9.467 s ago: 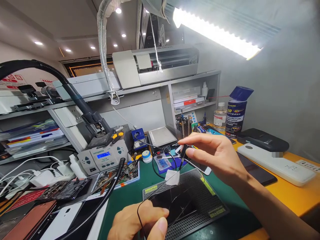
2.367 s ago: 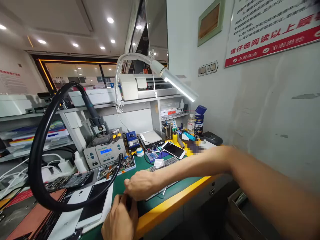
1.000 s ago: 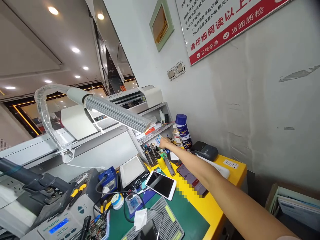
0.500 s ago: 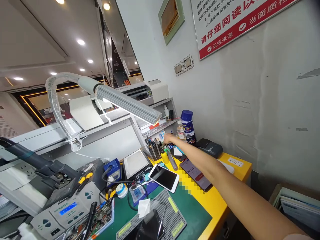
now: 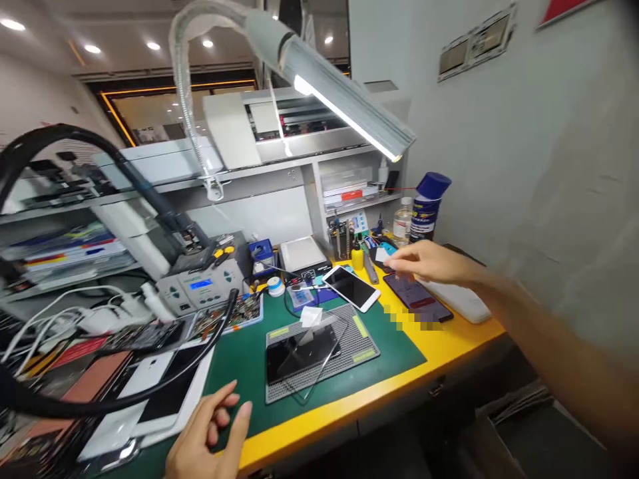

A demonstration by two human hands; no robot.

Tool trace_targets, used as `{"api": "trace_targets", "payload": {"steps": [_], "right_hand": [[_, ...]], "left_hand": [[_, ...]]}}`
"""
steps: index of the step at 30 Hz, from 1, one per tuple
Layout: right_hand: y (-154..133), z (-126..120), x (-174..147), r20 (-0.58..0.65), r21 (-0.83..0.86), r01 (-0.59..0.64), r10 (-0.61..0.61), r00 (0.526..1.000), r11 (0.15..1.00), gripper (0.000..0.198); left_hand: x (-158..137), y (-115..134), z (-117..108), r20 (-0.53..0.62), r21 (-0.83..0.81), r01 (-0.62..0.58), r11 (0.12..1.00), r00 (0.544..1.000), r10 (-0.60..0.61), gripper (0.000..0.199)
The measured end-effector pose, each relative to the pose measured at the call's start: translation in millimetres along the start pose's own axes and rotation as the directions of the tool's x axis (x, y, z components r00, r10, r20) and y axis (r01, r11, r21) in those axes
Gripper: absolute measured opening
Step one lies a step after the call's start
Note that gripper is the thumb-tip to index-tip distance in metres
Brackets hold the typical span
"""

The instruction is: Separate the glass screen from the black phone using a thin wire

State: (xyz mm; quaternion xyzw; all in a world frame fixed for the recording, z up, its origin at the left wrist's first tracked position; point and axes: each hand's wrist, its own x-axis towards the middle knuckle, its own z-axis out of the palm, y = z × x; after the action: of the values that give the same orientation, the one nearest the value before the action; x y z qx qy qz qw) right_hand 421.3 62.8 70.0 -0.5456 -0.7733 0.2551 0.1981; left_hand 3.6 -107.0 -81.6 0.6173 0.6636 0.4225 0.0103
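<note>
My right hand (image 5: 424,261) hovers over the phone with a lit purplish screen (image 5: 418,296). Its fingers are drawn together in a pinch, and whatever may be between them is too small to make out. My left hand (image 5: 212,432) is at the front edge of the desk, thumb and fingers apart, holding nothing. Between the hands, a dark glossy phone (image 5: 294,352) lies on a grey ribbed pad (image 5: 367,342). A thin clear sheet with a dark edge (image 5: 319,379) overlaps the phone and pad, and a crumpled white tissue (image 5: 311,317) rests at their back edge.
A white-framed phone (image 5: 352,287) lies behind the pad. A yellow bottle (image 5: 357,258), tweezers (image 5: 343,243) and a blue-capped spray can (image 5: 426,209) stand at the back. Left are a parts tray (image 5: 249,313), a soldering station (image 5: 200,286) and a black hose (image 5: 200,366). A lamp (image 5: 344,93) hangs above.
My right hand has drawn back from the tools at the rear to above the lit phone. My left hand has come into view at the front. The view has swung down and left.
</note>
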Motion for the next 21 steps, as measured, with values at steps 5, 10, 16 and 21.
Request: {"api": "trace_targets", "payload": {"steps": [5,10,16,21], "right_hand": [[-16,58,-15,0.13,0.074,0.063,-0.072,0.989,0.995,0.043],[-27,103,4,0.158,0.004,0.103,-0.102,0.982,0.995,0.05],[-32,99,24,0.327,-0.095,0.21,-0.169,0.93,0.973,0.071],[-41,86,44,0.466,-0.108,0.236,-0.16,0.87,0.966,0.093]], "left_hand": [[-2,16,8,0.112,0.083,-0.119,0.989,0.988,0.109,0.059],[-5,37,21,0.102,0.163,-0.192,0.968,0.979,0.177,0.067],[-6,38,20,0.097,0.147,-0.202,0.968,0.977,0.189,0.064],[-9,34,18,0.118,0.138,-0.189,0.972,0.978,0.173,0.065]]}}
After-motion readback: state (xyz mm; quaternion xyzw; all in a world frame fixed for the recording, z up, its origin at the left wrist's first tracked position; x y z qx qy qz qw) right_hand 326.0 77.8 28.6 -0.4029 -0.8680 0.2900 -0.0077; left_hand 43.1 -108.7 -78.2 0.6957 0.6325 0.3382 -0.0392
